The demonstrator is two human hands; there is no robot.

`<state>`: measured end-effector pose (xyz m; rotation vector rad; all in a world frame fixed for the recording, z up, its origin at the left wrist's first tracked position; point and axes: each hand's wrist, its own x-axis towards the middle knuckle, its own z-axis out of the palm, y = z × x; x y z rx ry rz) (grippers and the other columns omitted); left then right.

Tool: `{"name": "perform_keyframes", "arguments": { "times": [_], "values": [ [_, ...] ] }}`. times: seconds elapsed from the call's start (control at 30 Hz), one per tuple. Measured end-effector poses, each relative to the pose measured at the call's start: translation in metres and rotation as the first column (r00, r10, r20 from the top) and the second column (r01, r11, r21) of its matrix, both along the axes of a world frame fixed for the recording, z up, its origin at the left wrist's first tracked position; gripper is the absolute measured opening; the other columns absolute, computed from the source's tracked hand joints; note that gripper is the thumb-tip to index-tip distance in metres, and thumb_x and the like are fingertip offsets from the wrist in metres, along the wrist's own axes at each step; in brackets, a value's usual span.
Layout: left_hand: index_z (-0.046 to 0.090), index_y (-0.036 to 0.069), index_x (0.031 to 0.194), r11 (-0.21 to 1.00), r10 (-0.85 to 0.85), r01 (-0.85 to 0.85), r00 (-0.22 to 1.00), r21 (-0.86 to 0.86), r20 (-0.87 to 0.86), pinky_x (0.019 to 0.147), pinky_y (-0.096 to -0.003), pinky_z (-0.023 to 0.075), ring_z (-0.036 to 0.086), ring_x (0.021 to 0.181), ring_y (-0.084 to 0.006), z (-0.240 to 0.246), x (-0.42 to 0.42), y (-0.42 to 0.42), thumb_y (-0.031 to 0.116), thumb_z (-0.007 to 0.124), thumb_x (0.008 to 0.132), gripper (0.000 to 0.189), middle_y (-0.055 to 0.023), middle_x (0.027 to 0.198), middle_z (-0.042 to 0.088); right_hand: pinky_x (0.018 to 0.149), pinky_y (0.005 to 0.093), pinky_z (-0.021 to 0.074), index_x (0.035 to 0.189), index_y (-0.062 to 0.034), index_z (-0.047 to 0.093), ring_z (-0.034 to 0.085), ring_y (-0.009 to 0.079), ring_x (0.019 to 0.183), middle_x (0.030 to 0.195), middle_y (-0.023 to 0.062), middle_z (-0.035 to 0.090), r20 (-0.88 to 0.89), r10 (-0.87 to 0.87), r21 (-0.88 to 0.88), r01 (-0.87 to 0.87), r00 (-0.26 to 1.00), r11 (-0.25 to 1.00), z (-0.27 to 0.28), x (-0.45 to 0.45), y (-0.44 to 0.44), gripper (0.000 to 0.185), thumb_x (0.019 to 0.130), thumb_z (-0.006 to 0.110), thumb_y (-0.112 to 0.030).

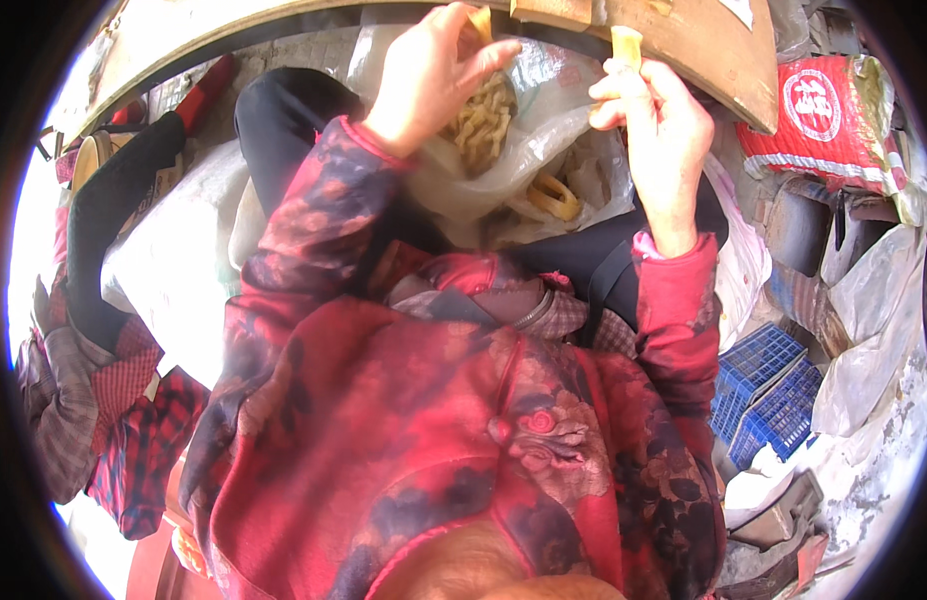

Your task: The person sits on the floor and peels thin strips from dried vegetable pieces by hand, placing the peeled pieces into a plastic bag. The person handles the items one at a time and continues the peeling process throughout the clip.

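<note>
My left hand (427, 86) is at the front edge of the wooden table, its fingers curled around a yellowish piece (480, 24) that they partly hide. To the right, my right hand (658, 124) pinches a pale yellow, tube-like piece (627, 46) upright between thumb and fingers. Below and between the hands, a clear plastic bag (527, 161) spreads over my lap. Many short, curled yellowish pieces (480, 127) lie in it; their material cannot be told. A larger yellow ring-shaped piece (553, 196) rests nearer my right knee.
The wooden table (700, 56) curves across the top, with a wooden block (552, 10) on it. At right are a red printed sack (823, 124), a blue plastic basket (763, 394) and plastic sheeting (876, 300). Another person's plaid sleeve (65, 412) shows at far left.
</note>
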<state>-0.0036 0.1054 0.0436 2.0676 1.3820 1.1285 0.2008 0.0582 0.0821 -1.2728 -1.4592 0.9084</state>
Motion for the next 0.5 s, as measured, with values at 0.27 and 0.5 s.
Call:
{"name": "perform_keyframes", "arguments": {
  "times": [0.27, 0.5],
  "values": [
    [0.052, 0.008, 0.117, 0.03, 0.386, 0.858, 0.464, -0.513, 0.798, 0.083, -0.031, 0.0468, 0.059, 0.086, -0.0136, -0.039, 0.034, -0.078, 0.042, 0.051, 0.094, 0.042, -0.0007, 0.1, 0.063, 0.058, 0.0228, 0.0505, 0.1, 0.0034, 0.058, 0.065, 0.0131, 0.069, 0.082, 0.0079, 0.065, -0.195, -0.108, -0.086, 0.093, 0.975, 0.992, -0.013, -0.04, -0.072, 0.021, 0.095, 0.054, -0.016],
    [0.063, 0.006, 0.077, 0.245, 0.156, 0.831, 0.474, -0.499, 0.866, 0.057, -0.0229, 0.0432, 0.052, 0.06, -0.0068, -0.041, 0.055, -0.087, 0.019, 0.057, 0.092, 0.021, 0.0041, 0.064, 0.056, 0.047, 0.0216, 0.0438, 0.096, 0.0024, 0.061, 0.059, 0.0085, 0.056, 0.068, 0.0042, 0.059, -0.048, -0.084, -0.09, 0.079, 0.995, 0.993, -0.011, -0.03, -0.079, 0.019, 0.095, 0.052, -0.015]
  ]
}}
